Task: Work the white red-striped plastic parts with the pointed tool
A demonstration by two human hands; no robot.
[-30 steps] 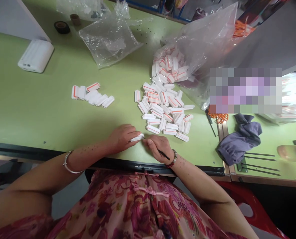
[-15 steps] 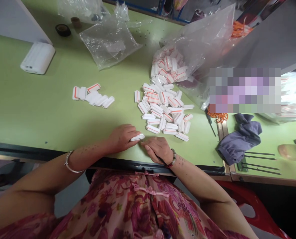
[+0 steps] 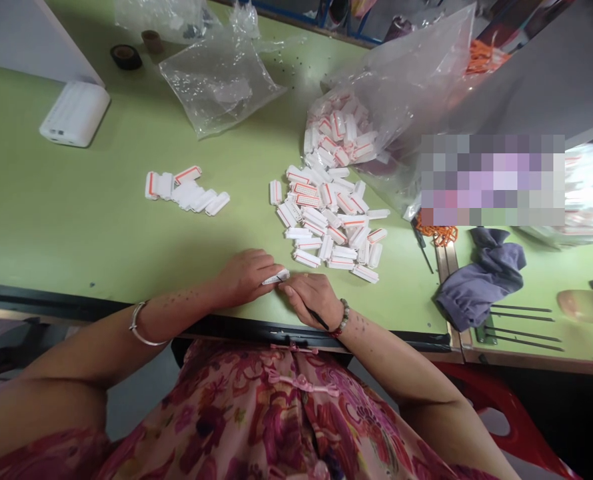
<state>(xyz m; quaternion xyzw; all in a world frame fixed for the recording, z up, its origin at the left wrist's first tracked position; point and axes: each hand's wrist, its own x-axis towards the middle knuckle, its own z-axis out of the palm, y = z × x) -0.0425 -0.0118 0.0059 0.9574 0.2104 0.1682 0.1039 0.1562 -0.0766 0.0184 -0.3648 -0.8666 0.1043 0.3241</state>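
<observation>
My left hand (image 3: 244,277) holds a small white plastic connector block (image 3: 276,277) with its end toward my right hand. My right hand (image 3: 312,298) grips a thin black pick (image 3: 315,318), whose fine tip reaches the block. The two hands nearly touch at the block, which hides part of the fingers. Beyond them, on the green table (image 3: 76,227), lies a loose pile of white, red-striped connector blocks (image 3: 326,220). A short group of the same blocks (image 3: 186,190) lies to the left, and more fill a clear plastic bag (image 3: 339,127).
A white box (image 3: 75,113), black tape roll (image 3: 126,57) and clear bag (image 3: 219,83) lie at the back. To the right are orange cords (image 3: 439,235), a grey-blue cloth (image 3: 479,280) and thin black rods (image 3: 521,330). A pixelated patch covers the right side.
My right hand has shifted slightly left toward the block, and the pick now angles in along the block's end. My left hand and the piles have barely moved.
</observation>
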